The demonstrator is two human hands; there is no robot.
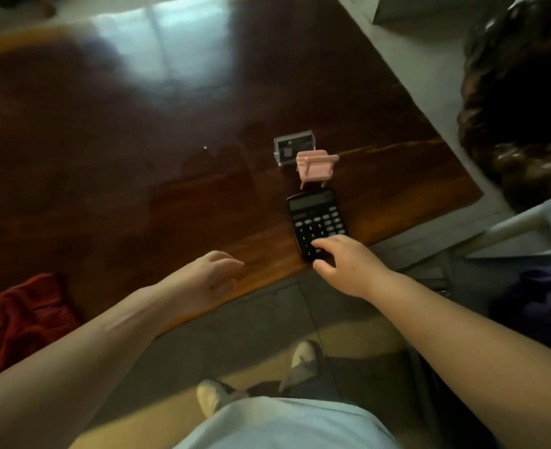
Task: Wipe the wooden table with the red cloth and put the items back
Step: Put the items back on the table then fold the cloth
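Calculator keys: white digits on the black calculator [316, 222] lying on the worktop [138, 157]; 7, 8, 4, 5 and 6 can be made out, with 0 and 00 in the nearest row.
Calculator screen: no figures legible.
Upper key rows: marks too small to read.
Clear box [295, 150]: nothing readable inside.

**Layout of the table, taken from the hands**

The table [105, 157] bears every item. The left hand [209, 277] is at its near edge, and the right hand [342, 257] is to the right of it at the same edge. The calculator [316, 218] lies flat, reaching forward from the right hand, which pinches its near end with fingers on top and thumb at the edge. A toy chair [314, 165] stands just beyond the calculator's far end. A box [287, 150] stands just behind the chair, slightly left. The cloth [24, 315] lies well left of the left hand, nearer the person.
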